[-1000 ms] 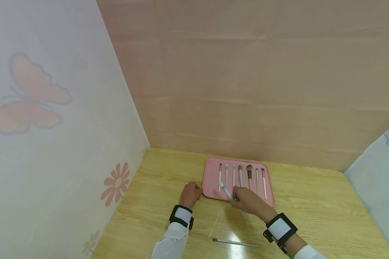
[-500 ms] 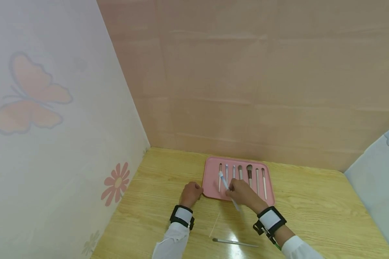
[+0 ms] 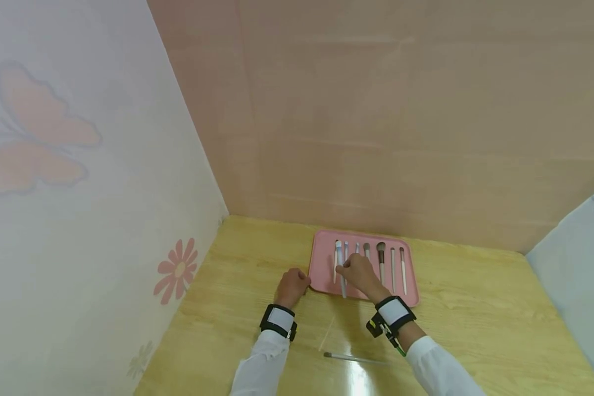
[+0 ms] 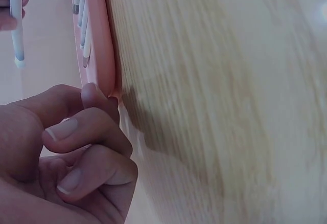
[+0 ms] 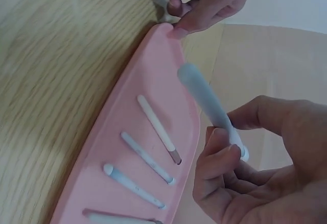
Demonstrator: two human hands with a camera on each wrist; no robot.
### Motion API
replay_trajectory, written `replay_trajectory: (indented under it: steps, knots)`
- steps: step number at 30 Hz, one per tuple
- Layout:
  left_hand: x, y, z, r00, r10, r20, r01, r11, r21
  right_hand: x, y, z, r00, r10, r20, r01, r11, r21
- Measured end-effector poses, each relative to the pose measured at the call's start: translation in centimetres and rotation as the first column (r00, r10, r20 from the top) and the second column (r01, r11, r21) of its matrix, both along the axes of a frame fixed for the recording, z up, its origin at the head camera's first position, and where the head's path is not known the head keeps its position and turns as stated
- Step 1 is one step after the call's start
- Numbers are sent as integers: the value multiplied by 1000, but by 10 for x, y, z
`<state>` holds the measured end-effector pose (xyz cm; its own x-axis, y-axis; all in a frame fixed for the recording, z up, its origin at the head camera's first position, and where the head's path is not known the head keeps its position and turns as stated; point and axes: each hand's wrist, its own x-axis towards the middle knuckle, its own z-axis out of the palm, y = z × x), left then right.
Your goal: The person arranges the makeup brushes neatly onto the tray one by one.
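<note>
My right hand point(image 3: 361, 274) pinches a pale blue makeup brush point(image 5: 207, 98) between thumb and fingers, holding it above the pink tray point(image 3: 320, 269). In the head view this brush overlaps the left end of the row. Several makeup brushes lie side by side in the tray, among them a dark-bristled one point(image 3: 381, 258) and a white-handled one point(image 5: 156, 121) at the left end. At the tray's near left corner, my left hand point(image 3: 292, 288) grips the rim with thumb and forefinger; its other fingers point(image 4: 97, 132) are curled.
One more makeup brush point(image 3: 353, 358) lies on the wooden table point(image 3: 485, 319), in front of the tray. A thin pale line point(image 3: 326, 334) shows on the wood near it. Behind the table stands a pinkish-brown wall covering point(image 3: 356, 126); a flower-patterned wall point(image 3: 99, 231) rises on the left.
My right hand has moved forward and left over the tray, turning the brush from slanted to nearly in line with the others. The left hand stays at the corner; the head view has tilted slightly.
</note>
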<state>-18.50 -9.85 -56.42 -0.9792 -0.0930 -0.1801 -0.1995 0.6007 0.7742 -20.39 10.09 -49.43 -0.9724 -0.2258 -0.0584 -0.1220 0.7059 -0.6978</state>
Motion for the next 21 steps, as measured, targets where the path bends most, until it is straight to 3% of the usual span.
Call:
replay_trajectory:
  steps: [8, 21]
  knots:
    - [2, 3, 11, 999, -14, 30, 14, 1000, -19, -10, -7, 0, 996, -55, 72, 58, 998, -33]
    - [1, 4, 9, 998, -13, 57, 12, 1000, 17, -22, -18, -11, 983, -160, 91, 161, 987, -9]
